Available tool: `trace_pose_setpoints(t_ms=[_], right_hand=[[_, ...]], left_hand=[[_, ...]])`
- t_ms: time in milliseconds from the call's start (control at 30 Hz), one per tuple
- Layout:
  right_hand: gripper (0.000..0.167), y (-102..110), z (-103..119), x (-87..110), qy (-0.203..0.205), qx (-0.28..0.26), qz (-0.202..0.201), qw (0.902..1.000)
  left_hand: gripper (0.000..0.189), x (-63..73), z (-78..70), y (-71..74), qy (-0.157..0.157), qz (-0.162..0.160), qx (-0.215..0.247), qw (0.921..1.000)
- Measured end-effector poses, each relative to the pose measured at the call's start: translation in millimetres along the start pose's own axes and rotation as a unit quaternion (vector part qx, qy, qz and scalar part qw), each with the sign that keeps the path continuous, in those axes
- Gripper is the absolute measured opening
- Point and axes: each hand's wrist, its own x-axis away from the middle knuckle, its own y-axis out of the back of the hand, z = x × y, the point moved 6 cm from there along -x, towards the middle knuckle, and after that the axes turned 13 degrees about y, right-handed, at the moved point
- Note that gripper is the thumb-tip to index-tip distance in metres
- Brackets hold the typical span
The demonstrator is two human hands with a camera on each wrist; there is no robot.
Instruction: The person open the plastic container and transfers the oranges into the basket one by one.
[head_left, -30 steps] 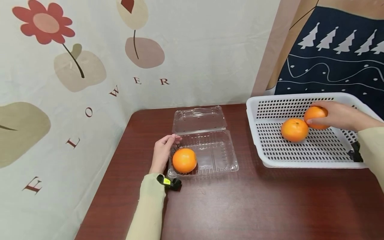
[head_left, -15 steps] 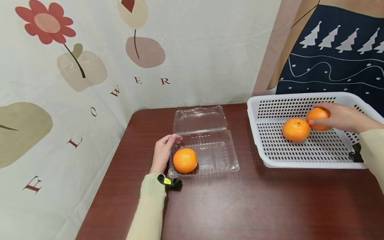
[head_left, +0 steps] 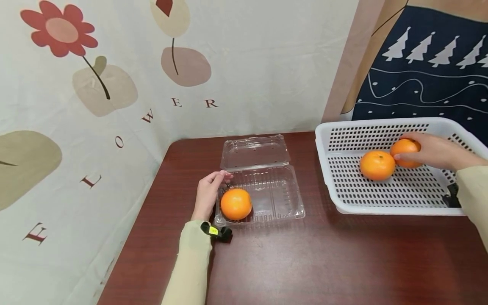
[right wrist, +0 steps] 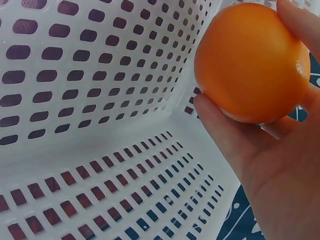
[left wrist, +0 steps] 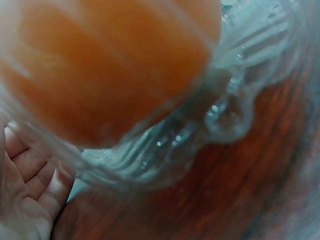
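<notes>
The right grip (head_left: pixel 434 150) is curled round the first orange (head_left: pixel 405 152), thumb and fingers on opposite sides of it, within the walls of the white basket (head_left: pixel 396 209). Whether this fruit touches the slotted floor is hard to tell. The basket also contains the second orange (head_left: pixel 377 166), which sits on that floor just to the left of the first (they appear side by side, though I cannot say if they touch).

Left of the basket, on the red-brown table (head_left: pixel 305 258), lies the clear plastic container (head_left: pixel 263 197), well within view and apart from the basket. Its transparent lid (head_left: pixel 254 152) is folded back, flat, on the side away from the person. In the container, at the end farthest from the basket, sits the third orange (head_left: pixel 236 204), near the front corner.

The left grip (head_left: pixel 207 192) is left of the basket too, past the container, its fingertips at the container's outer edge (whether they pinch the rim or merely touch it, I cannot tell). Behind the basket hangs a navy cloth (head_left: pixel 419 91) printed with white trees.
</notes>
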Motion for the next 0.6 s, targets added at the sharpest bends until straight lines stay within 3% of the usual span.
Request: trace_pose_setpoints(t_ms=[333,600], right_hand=[[0.093,-0.9,-0.1,1.7,0.015,0.003,0.009,0.9998],[0.097,-5.4,-3.8,1.1,0.008,-0.002,0.019,0.9998]], left_hand=[[0.036,-0.2,-0.3,-0.2,-0.005,-0.005,-0.006,1.0000],[0.036,1.0,-0.6,0.6,-0.004,-0.008,-0.009,0.9999]])
